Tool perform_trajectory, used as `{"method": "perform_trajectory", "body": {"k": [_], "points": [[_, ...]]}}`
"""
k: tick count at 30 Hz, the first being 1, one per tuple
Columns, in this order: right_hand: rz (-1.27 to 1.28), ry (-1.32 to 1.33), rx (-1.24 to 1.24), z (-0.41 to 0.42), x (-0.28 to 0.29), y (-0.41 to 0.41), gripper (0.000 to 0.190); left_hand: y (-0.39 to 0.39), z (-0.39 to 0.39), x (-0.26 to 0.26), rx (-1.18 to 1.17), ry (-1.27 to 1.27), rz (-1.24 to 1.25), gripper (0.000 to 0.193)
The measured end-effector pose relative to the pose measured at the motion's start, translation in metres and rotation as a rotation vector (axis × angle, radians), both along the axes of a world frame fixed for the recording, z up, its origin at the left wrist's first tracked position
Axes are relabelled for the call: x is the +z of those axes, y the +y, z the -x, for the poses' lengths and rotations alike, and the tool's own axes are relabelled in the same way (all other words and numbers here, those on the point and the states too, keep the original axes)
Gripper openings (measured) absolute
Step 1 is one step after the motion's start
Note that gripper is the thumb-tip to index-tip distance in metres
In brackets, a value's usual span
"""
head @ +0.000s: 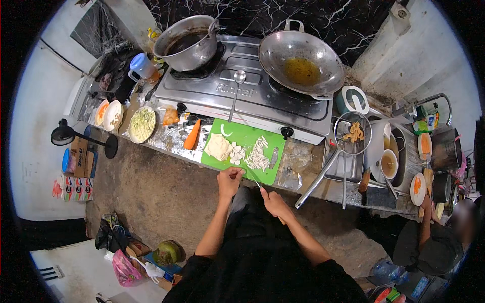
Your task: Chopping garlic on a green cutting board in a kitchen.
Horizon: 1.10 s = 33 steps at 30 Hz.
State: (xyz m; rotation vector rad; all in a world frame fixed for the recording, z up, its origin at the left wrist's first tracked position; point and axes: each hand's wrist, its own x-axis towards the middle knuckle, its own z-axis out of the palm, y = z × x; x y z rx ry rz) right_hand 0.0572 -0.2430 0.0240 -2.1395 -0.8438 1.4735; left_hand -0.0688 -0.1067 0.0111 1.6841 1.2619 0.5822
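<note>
My right hand grips a kitchen knife, its blade angled over the near edge of a green cutting board. Just left of the blade, my left hand has its fingertips pinched together at that edge; whether a small pale piece is between them is hard to see. On the board lie a pale, blocky mass, several thin white slices and a heap of white strips. A curved white piece rests near the back. Left of the board is a carrot.
Behind the board stands a gas stove with a pot and a wok. A strainer with browned pieces juts past the counter's front edge, left of the sink. Another person is at the far right, a hand by a plate.
</note>
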Motion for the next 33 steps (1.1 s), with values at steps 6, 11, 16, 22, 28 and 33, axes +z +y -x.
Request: {"method": "perform_trajectory", "body": {"k": [6,11,16,22,28,33], "points": [[-0.065,-0.042,-0.002,-0.003,-0.017,-0.004,0.078,-0.001,-0.011,-0.001,-0.003,-0.028,-0.008,0.015],[-0.045,0.036,-0.018,-0.002,-0.009,-0.006,0.078,-0.001,-0.015,-0.004,0.000,-0.002,-0.078,0.014],[-0.068,0.022,-0.038,-0.002,-0.005,-0.010,0.078,-0.007,-0.019,0.004,0.024,-0.032,-0.113,0.014],[-0.044,0.014,-0.035,-0.002,-0.009,-0.012,0.078,-0.015,-0.022,0.000,0.027,0.014,-0.247,0.013],[-0.039,0.028,-0.031,-0.003,-0.004,-0.008,0.076,-0.030,-0.019,-0.006,-0.230,0.282,-0.521,0.035],[-0.009,0.019,-0.011,-0.004,-0.003,-0.005,0.076,-0.044,-0.018,-0.005,-0.364,0.453,-0.516,0.056]]}}
